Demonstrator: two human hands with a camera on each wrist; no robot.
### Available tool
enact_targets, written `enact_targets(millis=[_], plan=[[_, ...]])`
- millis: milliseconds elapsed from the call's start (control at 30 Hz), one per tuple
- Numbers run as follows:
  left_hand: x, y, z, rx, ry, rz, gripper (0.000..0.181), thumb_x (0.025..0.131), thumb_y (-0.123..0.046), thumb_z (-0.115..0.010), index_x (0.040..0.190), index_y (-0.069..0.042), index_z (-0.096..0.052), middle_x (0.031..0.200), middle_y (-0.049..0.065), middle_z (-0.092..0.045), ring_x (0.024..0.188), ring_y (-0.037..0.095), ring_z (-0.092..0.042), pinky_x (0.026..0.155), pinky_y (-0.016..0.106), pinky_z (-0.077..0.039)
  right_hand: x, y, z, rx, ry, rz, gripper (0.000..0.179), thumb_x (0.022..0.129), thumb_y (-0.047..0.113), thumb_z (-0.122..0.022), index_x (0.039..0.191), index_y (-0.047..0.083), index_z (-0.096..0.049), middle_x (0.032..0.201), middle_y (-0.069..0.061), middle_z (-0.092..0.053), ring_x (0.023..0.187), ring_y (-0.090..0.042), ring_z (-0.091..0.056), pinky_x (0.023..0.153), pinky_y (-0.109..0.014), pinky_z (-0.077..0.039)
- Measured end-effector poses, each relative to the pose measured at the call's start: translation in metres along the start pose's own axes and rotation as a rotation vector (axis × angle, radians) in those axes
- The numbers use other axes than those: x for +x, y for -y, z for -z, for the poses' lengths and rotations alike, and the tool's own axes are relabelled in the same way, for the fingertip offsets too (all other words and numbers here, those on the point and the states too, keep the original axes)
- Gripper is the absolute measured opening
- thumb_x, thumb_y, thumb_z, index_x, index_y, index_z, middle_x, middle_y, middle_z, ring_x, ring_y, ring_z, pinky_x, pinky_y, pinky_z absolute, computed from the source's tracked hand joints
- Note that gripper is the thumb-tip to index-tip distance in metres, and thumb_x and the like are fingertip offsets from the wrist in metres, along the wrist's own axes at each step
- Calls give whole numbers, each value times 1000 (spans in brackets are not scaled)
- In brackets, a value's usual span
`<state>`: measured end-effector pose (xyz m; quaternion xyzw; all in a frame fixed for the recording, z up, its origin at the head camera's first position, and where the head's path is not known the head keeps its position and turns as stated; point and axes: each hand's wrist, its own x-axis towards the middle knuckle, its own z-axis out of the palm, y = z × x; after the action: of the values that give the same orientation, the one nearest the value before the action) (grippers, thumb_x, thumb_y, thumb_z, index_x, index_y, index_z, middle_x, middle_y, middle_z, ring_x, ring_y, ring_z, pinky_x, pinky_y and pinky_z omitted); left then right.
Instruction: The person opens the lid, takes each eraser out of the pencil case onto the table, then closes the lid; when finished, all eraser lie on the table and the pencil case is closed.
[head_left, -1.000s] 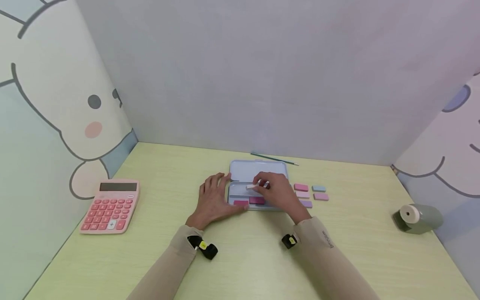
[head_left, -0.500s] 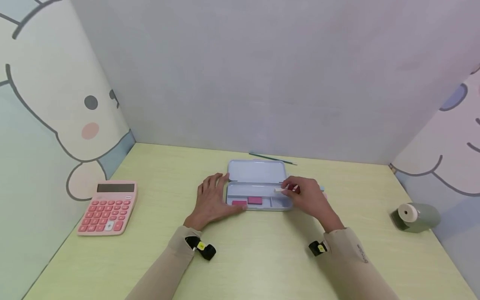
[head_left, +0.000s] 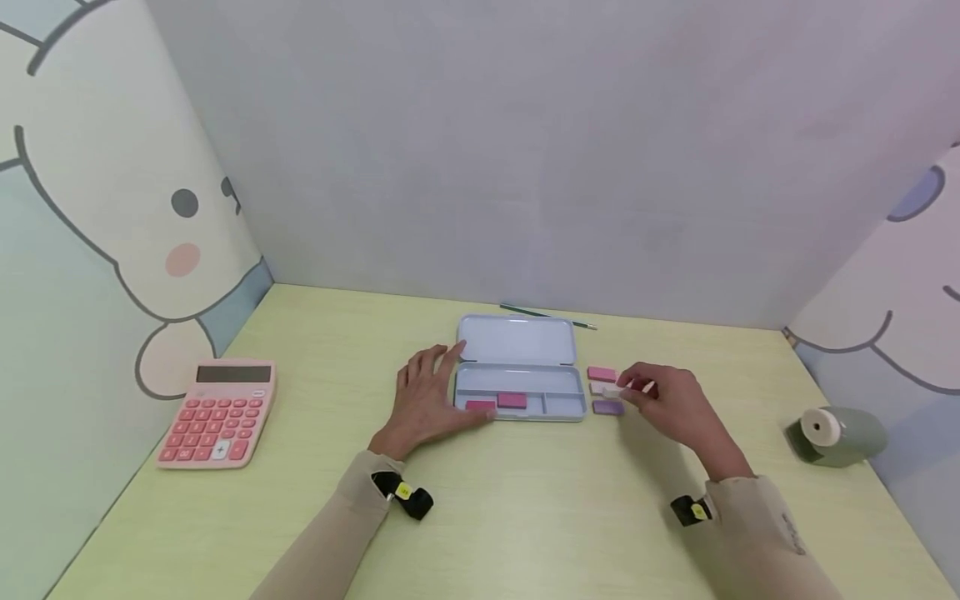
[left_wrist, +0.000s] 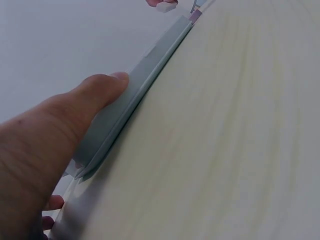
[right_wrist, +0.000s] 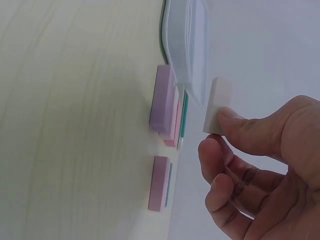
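Note:
A pale blue pencil case (head_left: pixel 517 380) lies with its lid up. Two magenta erasers (head_left: pixel 512 400) sit in its front compartment. My left hand (head_left: pixel 427 404) rests spread around the case's left end, its thumb (left_wrist: pixel 107 90) pressing the front wall. Right of the case, my right hand (head_left: pixel 675 404) pinches a white eraser (right_wrist: pixel 217 102) between thumb and fingers, held above the table. Beneath and beside it lie a pink eraser (head_left: pixel 602 373), a paler one (head_left: pixel 596 388) partly hidden, and a purple eraser (right_wrist: pixel 162 100). Another pink eraser (right_wrist: pixel 159 182) and a blue one (right_wrist: pixel 169 185) lie nearby.
A dark green pencil (head_left: pixel 543 315) lies behind the lid, near the back wall. A pink calculator (head_left: pixel 217 412) is at the left, and a grey-green pencil sharpener-like object (head_left: pixel 836 435) stands at the right edge. Printed panels border the table.
My right hand has carried the white eraser rightward, from over the pencil case to above the erasers beside it. The left hand stays at the case's left end.

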<state>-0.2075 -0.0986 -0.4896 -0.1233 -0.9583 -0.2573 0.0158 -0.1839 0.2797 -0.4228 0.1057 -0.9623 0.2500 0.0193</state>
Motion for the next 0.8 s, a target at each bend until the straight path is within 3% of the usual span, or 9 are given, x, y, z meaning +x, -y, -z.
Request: enact_targets(millis=[433,800], plan=[[0,0,1,-6,5,1,117,74,-80,-76,169,-28,-32,169,14,-35,157,41,-29,126,66,-26,-12,-34,7,-77,70,-25,6,96,6,-74,99,9,-79,92,-11,-77,77,-18,-61,66,-33,-46],[-1,-1,2,-8,12,3,118,75,-80,-76,170,-27,-32,169,14,-35,157,42,-29,127,66,-25,-13,-43,9,-66,80,-80,7,98,10,-73,104,10,-77,97,-14,-77,77,-18,-61,66,-33,-46]])
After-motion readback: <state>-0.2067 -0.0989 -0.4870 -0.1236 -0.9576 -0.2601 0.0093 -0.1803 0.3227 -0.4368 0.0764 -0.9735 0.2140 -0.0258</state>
